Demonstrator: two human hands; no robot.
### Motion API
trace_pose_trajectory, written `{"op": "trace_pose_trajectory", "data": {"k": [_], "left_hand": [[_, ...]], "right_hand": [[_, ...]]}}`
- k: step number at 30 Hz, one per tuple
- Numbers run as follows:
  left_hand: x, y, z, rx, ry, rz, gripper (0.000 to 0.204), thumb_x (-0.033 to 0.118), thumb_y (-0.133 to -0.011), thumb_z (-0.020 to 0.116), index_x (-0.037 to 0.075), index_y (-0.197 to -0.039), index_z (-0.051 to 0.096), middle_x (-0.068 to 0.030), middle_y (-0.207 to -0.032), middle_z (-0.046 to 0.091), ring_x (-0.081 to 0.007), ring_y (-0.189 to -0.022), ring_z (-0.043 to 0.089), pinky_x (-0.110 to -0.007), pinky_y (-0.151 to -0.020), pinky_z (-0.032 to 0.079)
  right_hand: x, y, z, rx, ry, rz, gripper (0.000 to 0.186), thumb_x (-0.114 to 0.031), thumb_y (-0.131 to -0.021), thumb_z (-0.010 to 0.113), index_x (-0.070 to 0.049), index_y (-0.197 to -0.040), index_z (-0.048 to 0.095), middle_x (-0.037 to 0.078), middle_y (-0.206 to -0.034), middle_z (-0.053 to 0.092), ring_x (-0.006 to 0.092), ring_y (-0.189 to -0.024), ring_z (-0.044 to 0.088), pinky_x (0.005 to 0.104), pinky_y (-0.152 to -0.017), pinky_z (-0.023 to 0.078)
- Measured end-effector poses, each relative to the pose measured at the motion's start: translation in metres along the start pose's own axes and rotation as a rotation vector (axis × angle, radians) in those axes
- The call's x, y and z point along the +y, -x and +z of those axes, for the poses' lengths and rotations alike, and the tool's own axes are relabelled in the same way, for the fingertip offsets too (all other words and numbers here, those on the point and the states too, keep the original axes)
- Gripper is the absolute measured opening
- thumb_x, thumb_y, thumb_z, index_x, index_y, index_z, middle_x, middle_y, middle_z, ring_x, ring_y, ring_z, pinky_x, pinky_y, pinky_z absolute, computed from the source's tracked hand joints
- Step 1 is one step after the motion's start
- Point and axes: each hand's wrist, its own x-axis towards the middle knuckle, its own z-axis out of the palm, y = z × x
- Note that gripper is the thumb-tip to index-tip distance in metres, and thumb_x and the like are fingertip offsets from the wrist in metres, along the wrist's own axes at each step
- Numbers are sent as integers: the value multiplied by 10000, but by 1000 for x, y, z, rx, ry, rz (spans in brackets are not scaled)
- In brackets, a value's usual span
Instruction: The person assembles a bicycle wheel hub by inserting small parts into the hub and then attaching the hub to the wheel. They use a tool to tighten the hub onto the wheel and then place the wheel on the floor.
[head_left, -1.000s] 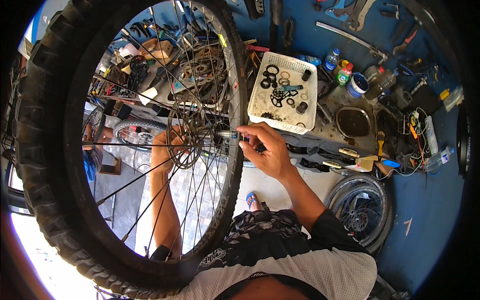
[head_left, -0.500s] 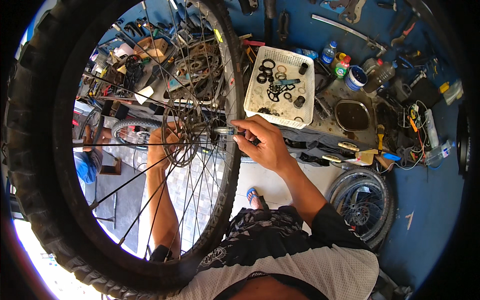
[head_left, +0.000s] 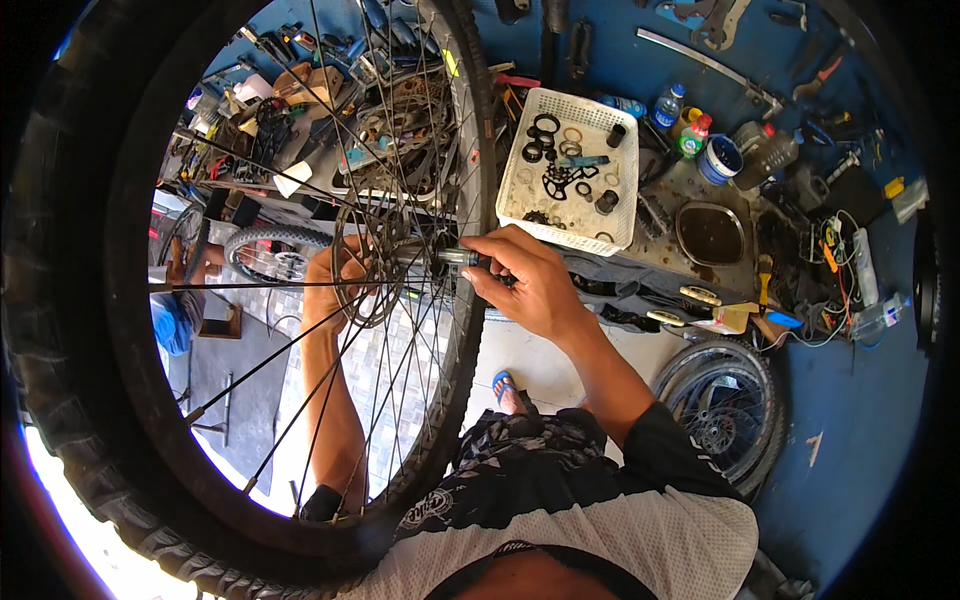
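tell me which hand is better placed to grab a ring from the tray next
Probably the right hand: though busy at the metal cylinder, it is nearer the tray; the left hand is at the hub, seen through the spokes.

Left forearm [head_left: 333, 430]: extended forward, near straight. Left hand [head_left: 323, 278]: partly hidden, fingers curled; fingertips not clearly visible. Right forearm [head_left: 610, 375]: angled forward and inward, elbow bent. Right hand [head_left: 540, 285]: apart from left, back showing, thumb [head_left: 488, 289] and forefinger [head_left: 490, 244] in a pinch, remaining fingers bent.
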Motion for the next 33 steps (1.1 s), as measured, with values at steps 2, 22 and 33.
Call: {"op": "trace_pose_trajectory", "data": {"k": [2,22,33], "left_hand": [[1,1,0,-13,33,-19,413,228,-962,771,-29,-1244,612,-19,-883,630,-139,-692,622,-286,-587,515],[-5,1,2,-15,168,4,386,104,-966,736,-9,-1314,612,-36,-964,722,-123,-664,648,-251,-568,518],[-17,3,-7,86,98,2,356,134,-977,730,2,-1291,627,-65,-989,732,-145,-717,661,-283,-586,524]], "right_hand": [[-1,-1,1,-9,3,-1,316,-161,-919,789,-50,-1208,721,97,-1032,679,240,-780,663,359,-700,554],[-5,4,0,26,-17,189,315,-224,-846,803,-75,-1087,665,88,-1042,644,260,-785,643,396,-696,534],[-9,-2,11,45,6,172,275,-217,-833,804,-71,-1035,688,86,-1040,626,265,-757,647,404,-685,530]]}}
